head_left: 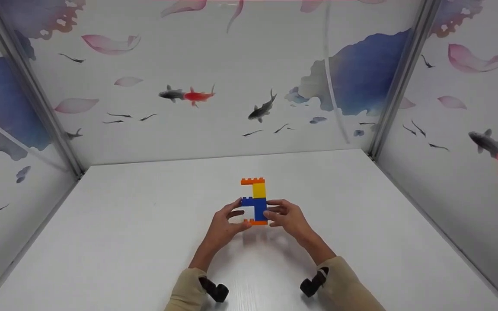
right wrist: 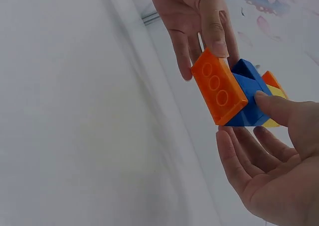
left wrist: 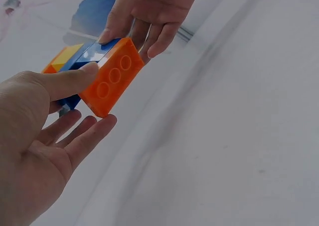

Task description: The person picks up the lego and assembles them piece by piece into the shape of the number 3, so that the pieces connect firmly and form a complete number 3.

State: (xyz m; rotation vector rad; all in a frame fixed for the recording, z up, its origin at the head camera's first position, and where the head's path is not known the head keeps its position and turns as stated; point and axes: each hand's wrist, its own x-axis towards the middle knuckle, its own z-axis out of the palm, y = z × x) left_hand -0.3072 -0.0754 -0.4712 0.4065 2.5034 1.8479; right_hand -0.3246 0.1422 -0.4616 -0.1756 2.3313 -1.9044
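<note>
A stack of toy building bricks (head_left: pixel 260 209) is held up between both hands above the white table. Its top and bottom bricks are orange, with a yellow brick (head_left: pixel 259 190) under the top one and blue bricks between. My left hand (head_left: pixel 226 223) grips the left side, thumb at the bottom orange brick and a fingertip at the blue arm that juts left. My right hand (head_left: pixel 290 218) pinches the blue part from the right, its thumb on the near face. In the left wrist view the orange brick's underside (left wrist: pixel 113 76) shows round hollow tubes.
The white table (head_left: pixel 123 216) fills the floor of a booth. Its back wall (head_left: pixel 214 125) and side walls carry painted fish, petals and blue shapes. Metal posts (head_left: pixel 400 86) stand at the back corners. Each sleeve has a black wrist camera (head_left: pixel 314 283).
</note>
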